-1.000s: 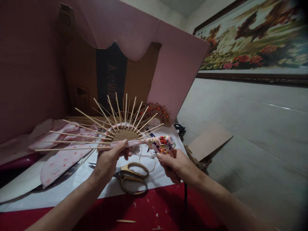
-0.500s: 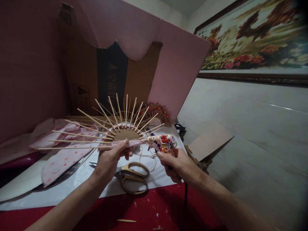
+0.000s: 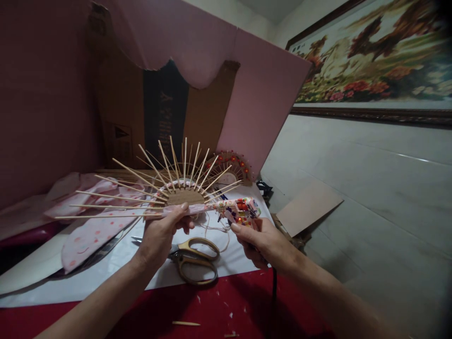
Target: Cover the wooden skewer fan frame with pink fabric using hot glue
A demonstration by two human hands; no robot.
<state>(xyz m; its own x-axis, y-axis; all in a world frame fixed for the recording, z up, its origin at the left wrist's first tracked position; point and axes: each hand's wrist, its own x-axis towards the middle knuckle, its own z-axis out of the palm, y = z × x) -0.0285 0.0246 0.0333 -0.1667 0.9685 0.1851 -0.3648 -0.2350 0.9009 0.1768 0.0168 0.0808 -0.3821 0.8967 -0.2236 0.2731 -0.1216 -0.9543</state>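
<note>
My left hand (image 3: 169,226) is closed on the lower edge of a cardboard half-disc (image 3: 185,198), thumb on top. Thin wooden sticks (image 3: 151,165) fan out from its curved rim. Pale pink material covers the straight lower edge. In my right hand (image 3: 259,240) is a glue gun (image 3: 240,207) wrapped in a colourful pattern, with a small orange light and a black cord (image 3: 274,287) hanging below. Its nozzle points left and meets the right end of the pink edge; whether they touch I cannot tell. Gold-handled scissors (image 3: 197,259) lie beneath my hands.
Pink dotted fabric pieces (image 3: 95,240) lie on white paper (image 3: 120,278) at the left. A finished-looking fan shape with red dots (image 3: 236,165) leans at the back, before a pink board (image 3: 261,94) and cardboard (image 3: 208,117). A loose stick (image 3: 186,323) rests on red cloth (image 3: 212,306).
Both hands, the stick-fringed half-disc and the glue gun stay almost in place. Only a very slight shift of the whole view shows.
</note>
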